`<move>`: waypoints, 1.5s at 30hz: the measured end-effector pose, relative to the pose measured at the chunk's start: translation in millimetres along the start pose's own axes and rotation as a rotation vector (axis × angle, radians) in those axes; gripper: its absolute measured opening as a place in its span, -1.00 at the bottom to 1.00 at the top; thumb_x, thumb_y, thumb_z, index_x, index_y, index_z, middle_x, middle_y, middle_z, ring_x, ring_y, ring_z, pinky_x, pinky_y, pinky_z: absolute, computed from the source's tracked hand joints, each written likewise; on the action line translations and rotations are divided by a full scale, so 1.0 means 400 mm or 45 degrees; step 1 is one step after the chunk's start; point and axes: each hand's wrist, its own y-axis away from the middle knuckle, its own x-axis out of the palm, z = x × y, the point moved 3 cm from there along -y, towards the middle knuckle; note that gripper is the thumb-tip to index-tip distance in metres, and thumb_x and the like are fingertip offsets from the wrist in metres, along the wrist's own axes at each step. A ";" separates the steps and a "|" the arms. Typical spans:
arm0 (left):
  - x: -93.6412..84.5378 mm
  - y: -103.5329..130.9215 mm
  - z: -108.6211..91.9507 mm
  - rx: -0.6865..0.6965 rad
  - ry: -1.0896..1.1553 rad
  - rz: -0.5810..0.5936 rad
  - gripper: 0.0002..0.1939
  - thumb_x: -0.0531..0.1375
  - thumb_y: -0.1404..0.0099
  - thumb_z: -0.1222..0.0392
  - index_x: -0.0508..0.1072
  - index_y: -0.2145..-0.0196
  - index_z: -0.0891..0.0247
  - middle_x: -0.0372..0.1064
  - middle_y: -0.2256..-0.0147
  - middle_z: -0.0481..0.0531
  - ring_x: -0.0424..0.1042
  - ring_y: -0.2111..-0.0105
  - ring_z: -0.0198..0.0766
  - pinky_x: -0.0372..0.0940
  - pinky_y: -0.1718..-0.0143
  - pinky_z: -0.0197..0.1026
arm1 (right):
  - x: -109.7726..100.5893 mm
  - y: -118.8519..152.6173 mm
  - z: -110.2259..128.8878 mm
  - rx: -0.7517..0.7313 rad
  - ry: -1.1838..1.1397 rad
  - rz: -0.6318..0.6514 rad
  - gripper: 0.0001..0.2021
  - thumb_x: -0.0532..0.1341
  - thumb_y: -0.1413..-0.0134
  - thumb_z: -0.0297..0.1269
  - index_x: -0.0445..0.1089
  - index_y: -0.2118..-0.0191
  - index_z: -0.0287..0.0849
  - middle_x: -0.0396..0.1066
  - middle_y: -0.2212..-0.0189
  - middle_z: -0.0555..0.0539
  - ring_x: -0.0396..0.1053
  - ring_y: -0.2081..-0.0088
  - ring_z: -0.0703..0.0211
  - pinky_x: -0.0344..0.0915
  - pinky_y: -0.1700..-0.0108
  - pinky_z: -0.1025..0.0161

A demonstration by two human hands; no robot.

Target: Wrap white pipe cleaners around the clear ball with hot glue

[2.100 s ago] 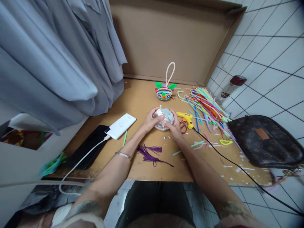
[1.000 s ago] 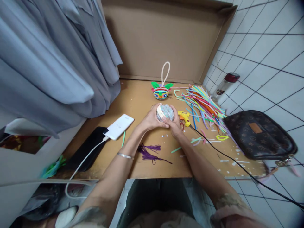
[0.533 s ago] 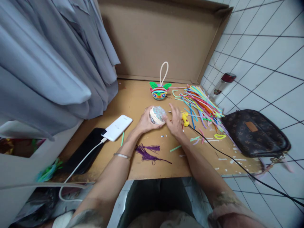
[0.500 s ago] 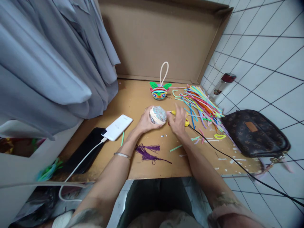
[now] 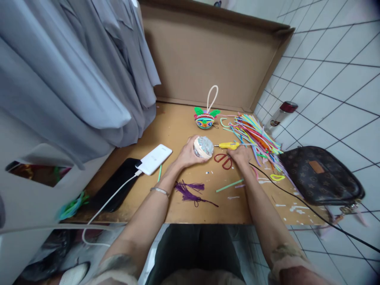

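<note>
My left hand [image 5: 190,153] is closed around a ball [image 5: 204,147] with a mottled grey-blue face and cream strands wrapped along its left side. To the right, my right hand [image 5: 241,155] wraps the handle of a yellow hot glue gun [image 5: 228,145]. Its metal nozzle points left at the ball, a small gap away, and a black cord runs out from under the hand. Red-handled scissors [image 5: 224,161] lie just below the gun; their blades are not visible. Behind the ball sits a finished lion-head ornament [image 5: 204,120] with green ears and a white loop.
Colourful pipe cleaners [image 5: 255,132] are heaped at the right, beside a brown handbag [image 5: 322,174] and a bottle [image 5: 280,116]. Purple tassels [image 5: 190,192] lie near the front. At the left are a white power bank [image 5: 156,159], a black phone-like slab [image 5: 118,186] and a grey curtain [image 5: 97,71].
My right hand has moved right, away from the ball and onto the glue gun's handle, uncovering the red scissors. My left hand still holds the ball. The whole view has shifted slightly.
</note>
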 end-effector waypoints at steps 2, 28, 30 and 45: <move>0.000 -0.001 0.004 0.001 0.026 0.005 0.01 0.50 0.20 0.06 0.19 -0.19 0.22 0.27 -0.15 0.26 0.33 -0.17 0.13 0.23 -0.25 0.23 | -0.016 0.003 0.000 0.010 -0.156 -0.141 -0.55 0.26 -0.01 -0.04 0.49 0.07 -0.27 0.56 0.15 -0.34 0.52 0.09 -0.20 0.36 0.19 0.14; -0.010 -0.001 -0.034 0.111 -0.200 0.062 -0.08 0.48 0.15 0.05 0.25 -0.15 0.24 0.32 -0.10 0.22 0.36 -0.12 0.07 0.29 -0.18 0.09 | -0.030 0.129 0.053 -0.494 -0.477 -0.641 -0.66 0.17 -0.01 -0.03 0.37 0.17 -0.17 0.48 0.33 -0.17 0.41 0.24 -0.08 0.29 0.17 0.10; -0.009 -0.002 -0.034 0.110 -0.213 0.060 -0.08 0.48 0.15 0.05 0.24 -0.14 0.24 0.32 -0.10 0.21 0.36 -0.12 0.08 0.30 -0.17 0.10 | -0.031 0.134 0.054 -0.493 -0.472 -0.621 -0.65 0.18 0.01 -0.03 0.38 0.18 -0.17 0.49 0.32 -0.16 0.41 0.26 -0.06 0.28 0.18 0.11; -0.007 -0.004 -0.036 0.135 -0.195 0.078 -0.09 0.47 0.15 0.07 0.25 -0.15 0.20 0.32 -0.10 0.19 0.36 -0.12 0.07 0.29 -0.17 0.08 | -0.032 0.134 0.057 -0.485 -0.405 -0.567 -0.63 0.17 0.02 -0.06 0.40 0.14 -0.18 0.50 0.32 -0.16 0.41 0.27 -0.05 0.24 0.25 0.15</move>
